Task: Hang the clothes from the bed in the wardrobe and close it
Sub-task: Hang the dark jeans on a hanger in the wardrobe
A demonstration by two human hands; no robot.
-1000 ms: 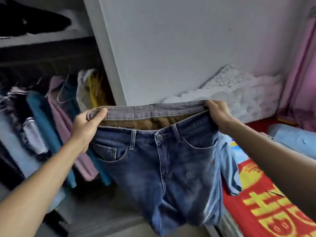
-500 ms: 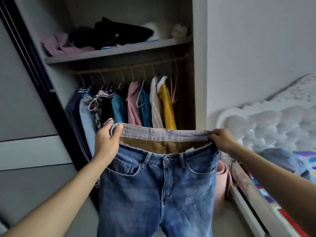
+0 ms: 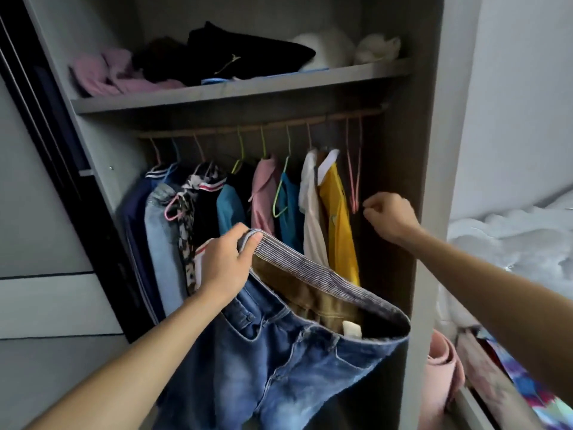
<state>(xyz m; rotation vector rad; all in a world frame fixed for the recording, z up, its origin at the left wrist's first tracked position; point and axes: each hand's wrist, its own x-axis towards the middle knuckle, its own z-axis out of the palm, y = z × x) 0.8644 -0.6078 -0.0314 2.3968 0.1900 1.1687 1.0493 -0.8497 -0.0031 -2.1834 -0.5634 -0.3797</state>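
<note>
Two pink hangers (bare), right hand curled empty beside them, left hand gripping jeans by waistband

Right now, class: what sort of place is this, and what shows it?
Most likely a bedroom: an open wardrobe with clothes on a rail, a shelf of piled garments, and a padded headboard beside it.

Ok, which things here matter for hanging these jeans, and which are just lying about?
In play: jeans, gripped at the waistband by the left hand; right hand, next to the empty pink hangers; wardrobe rail.
Lying about: hung yellow shirt and its neighbours; black garment on the top shelf; pink roll at lower right.
</note>
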